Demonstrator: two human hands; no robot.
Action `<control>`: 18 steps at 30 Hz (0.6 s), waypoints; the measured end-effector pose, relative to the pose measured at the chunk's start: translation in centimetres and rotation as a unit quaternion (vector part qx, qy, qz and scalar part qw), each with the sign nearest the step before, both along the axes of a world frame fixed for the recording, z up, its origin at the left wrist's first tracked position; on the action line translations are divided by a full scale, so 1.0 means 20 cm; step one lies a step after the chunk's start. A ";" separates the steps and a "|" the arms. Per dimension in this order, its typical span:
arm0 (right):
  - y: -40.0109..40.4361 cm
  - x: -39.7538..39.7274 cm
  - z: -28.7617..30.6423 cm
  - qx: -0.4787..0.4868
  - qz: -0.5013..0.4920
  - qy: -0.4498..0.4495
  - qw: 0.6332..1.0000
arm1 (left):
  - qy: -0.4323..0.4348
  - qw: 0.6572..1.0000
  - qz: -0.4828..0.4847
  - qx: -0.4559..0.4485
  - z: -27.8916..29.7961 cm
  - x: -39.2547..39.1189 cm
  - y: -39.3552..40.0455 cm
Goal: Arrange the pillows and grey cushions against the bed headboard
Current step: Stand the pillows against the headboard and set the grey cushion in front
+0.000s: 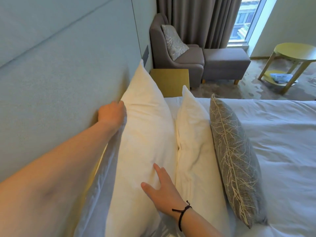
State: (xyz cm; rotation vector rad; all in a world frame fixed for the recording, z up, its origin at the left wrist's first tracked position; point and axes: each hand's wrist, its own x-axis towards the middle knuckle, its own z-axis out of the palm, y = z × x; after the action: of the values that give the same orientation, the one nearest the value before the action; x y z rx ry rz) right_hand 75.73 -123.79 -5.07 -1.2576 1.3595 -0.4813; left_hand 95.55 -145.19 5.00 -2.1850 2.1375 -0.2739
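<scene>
A large white pillow (145, 127) stands on edge against the pale padded headboard (51, 82). My left hand (112, 112) reaches behind its top edge, between pillow and headboard, fingers hidden behind the pillow. My right hand (160, 183) lies on the pillow's front face with fingers spread and straight. A second white pillow (193, 134) leans against the first. In front of it a grey cushion (232, 159) with a pale branch pattern stands on edge. Another grey patterned cushion (174, 41) rests on the armchair.
The white duvet (282, 142) covers the bed to the right. A yellow bedside table (171, 81) sits past the pillows. Behind it stand a grey armchair (179, 62) and footstool (225, 64). A round yellow table (294, 55) stands by the window and curtain.
</scene>
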 end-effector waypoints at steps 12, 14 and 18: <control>0.20 0.01 0.08 -0.016 0.046 0.019 0.999 | 0.319 0.916 0.219 0.108 -0.17 0.13 1.64; 0.23 0.02 0.09 -0.018 0.052 0.023 0.998 | 0.376 0.875 0.289 0.100 -0.18 0.15 1.89; 0.29 0.04 0.09 -0.037 0.073 0.041 0.996 | 0.494 0.797 0.345 0.037 -0.18 0.14 2.13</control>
State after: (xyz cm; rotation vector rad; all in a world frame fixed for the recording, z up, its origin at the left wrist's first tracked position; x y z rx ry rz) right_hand 76.45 -118.03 -3.21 -1.4399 1.3154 -0.3845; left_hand 98.35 -102.58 1.39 -3.2231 1.2525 1.2078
